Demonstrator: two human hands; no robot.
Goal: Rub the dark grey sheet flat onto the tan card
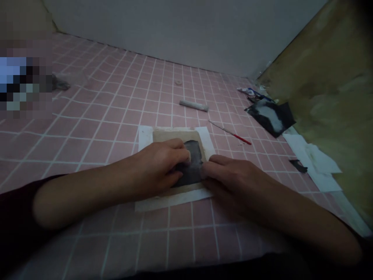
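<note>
Head view — hands (163, 165) apart, grip unclear, over dark sheet (194, 171); red-handled tool (243, 140), grey bar (194, 105) beyond.

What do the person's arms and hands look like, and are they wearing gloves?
No gloves: the left hand and right hand are bare. Dark sleeves, the left one nearly black, end near the elbows, leaving the forearms uncovered. I see no watch or bracelet.
</note>
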